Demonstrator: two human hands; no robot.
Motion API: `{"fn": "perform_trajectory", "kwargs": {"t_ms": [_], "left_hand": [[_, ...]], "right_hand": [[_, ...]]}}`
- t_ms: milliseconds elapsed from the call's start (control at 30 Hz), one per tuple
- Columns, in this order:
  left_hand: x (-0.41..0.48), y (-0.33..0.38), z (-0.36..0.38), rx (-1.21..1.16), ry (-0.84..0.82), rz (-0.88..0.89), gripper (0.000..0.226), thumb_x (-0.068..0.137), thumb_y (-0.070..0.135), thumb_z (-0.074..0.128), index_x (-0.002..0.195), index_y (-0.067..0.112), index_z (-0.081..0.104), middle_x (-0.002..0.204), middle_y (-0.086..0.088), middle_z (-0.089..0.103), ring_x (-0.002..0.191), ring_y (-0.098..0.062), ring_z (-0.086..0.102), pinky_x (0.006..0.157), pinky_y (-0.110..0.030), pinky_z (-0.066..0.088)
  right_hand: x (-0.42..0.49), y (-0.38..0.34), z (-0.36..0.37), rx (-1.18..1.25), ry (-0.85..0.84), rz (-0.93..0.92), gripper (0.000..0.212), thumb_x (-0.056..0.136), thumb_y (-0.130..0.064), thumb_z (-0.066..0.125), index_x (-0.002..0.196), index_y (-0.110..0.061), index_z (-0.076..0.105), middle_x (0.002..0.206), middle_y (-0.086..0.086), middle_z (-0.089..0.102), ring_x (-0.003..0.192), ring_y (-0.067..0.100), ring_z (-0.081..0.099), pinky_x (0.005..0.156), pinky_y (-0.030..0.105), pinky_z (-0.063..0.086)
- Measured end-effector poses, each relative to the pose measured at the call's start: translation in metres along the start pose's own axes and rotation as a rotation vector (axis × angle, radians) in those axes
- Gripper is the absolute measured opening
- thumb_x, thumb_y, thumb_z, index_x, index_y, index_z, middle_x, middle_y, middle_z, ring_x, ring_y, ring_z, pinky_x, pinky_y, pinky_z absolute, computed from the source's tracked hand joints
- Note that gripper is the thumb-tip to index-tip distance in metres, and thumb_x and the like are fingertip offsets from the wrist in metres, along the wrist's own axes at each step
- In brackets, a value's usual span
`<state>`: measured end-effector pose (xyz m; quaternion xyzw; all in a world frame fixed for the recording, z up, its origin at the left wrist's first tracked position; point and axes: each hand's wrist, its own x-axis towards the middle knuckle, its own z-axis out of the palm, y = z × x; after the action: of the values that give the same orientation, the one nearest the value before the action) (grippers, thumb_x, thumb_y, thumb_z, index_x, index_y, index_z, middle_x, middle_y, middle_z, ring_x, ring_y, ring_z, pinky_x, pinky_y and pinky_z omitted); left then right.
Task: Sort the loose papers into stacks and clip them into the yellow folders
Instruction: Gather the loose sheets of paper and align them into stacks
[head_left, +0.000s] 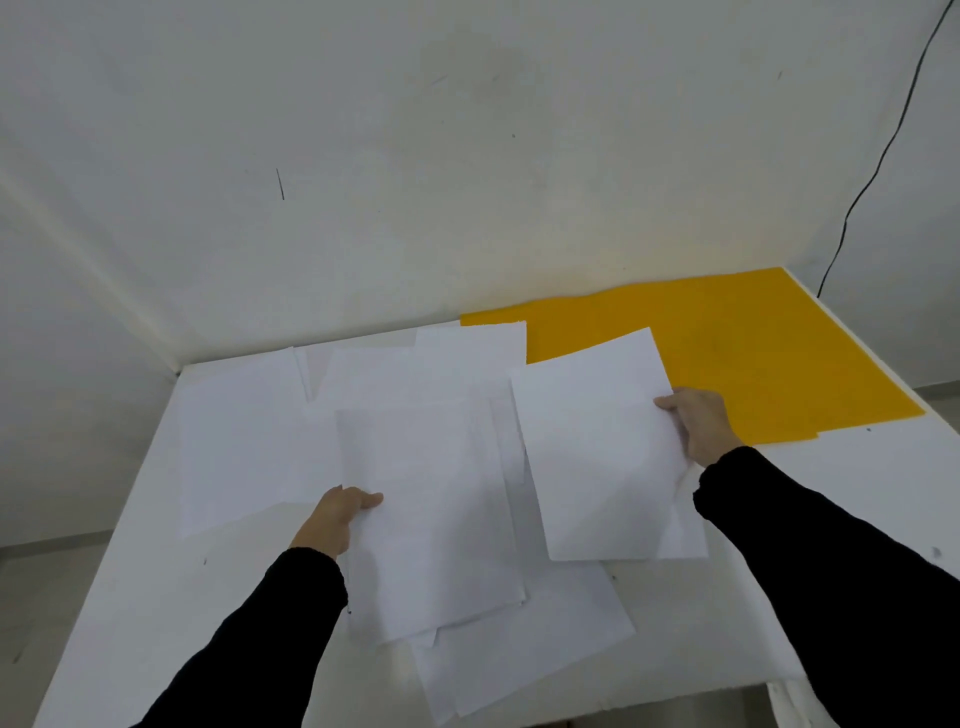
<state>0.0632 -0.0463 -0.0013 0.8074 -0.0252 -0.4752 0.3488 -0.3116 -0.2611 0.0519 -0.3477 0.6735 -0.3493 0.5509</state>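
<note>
Beside the flat yellow folders (753, 353), contents unseen, our right hand (701, 423) pinches loose sheets (597, 452); farther off, our left hand (337, 519) pinches a paper stack (431, 509).

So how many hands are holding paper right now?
2. The left hand pinches a white paper sheet mid-table; the right hand grips a second white paper sheet beside the flat yellow folders, far right. Extra sheets may hide beneath either.
</note>
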Motion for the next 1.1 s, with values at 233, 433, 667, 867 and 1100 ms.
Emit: {"fn": "perform_trajectory", "kwargs": {"t_ms": [233,433,667,867,1100], "left_hand": [[0.002,0.004,0.035,-0.045,-0.092,0.015,0.075,0.077,0.002,0.076,0.141,-0.002,0.038,0.131,-0.024,0.056,0.106,-0.039,0.060,0.083,-0.045,0.051],[-0.009,0.006,0.050,-0.075,-0.201,0.010,0.040,0.089,0.022,0.066,0.122,0.001,0.059,0.118,-0.018,0.064,0.108,-0.034,0.061,0.099,-0.047,0.047],[-0.035,-0.003,0.048,-0.223,-0.300,0.066,0.045,0.085,0.036,0.071,0.115,0.003,0.064,0.105,-0.015,0.072,0.093,-0.029,0.070,0.076,-0.038,0.057],[-0.044,0.003,0.039,-0.312,-0.265,0.140,0.037,0.080,0.000,0.071,0.116,-0.006,0.061,0.107,-0.022,0.069,0.093,-0.034,0.068,0.084,-0.046,0.055],[-0.061,0.039,0.005,-0.339,-0.267,0.408,0.038,0.082,0.004,0.071,0.118,-0.001,0.062,0.116,-0.018,0.068,0.105,-0.035,0.066,0.093,-0.046,0.052]], "right_hand": [[-0.024,0.024,0.032,-0.056,-0.137,0.055,0.015,0.088,0.002,0.060,0.100,-0.003,0.065,0.102,0.014,0.065,0.089,0.030,0.060,0.077,0.037,0.050],[-0.047,0.057,0.075,-0.063,-0.342,0.005,0.004,0.087,-0.001,0.063,0.087,-0.005,0.064,0.090,0.013,0.064,0.081,0.027,0.061,0.069,0.031,0.048],[-0.066,0.083,0.123,-0.182,-0.312,-0.030,0.028,0.094,-0.007,0.056,0.116,0.010,0.057,0.113,0.030,0.055,0.095,0.035,0.054,0.078,0.029,0.039],[-0.068,0.070,0.139,-0.304,-0.321,-0.123,0.017,0.081,-0.017,0.066,0.087,-0.015,0.051,0.088,0.003,0.045,0.079,0.021,0.045,0.068,0.030,0.040],[-0.071,0.010,0.138,-0.109,-0.624,-0.068,0.051,0.076,-0.015,0.079,0.120,-0.016,0.054,0.116,0.004,0.066,0.102,0.026,0.064,0.073,0.033,0.055]]}}
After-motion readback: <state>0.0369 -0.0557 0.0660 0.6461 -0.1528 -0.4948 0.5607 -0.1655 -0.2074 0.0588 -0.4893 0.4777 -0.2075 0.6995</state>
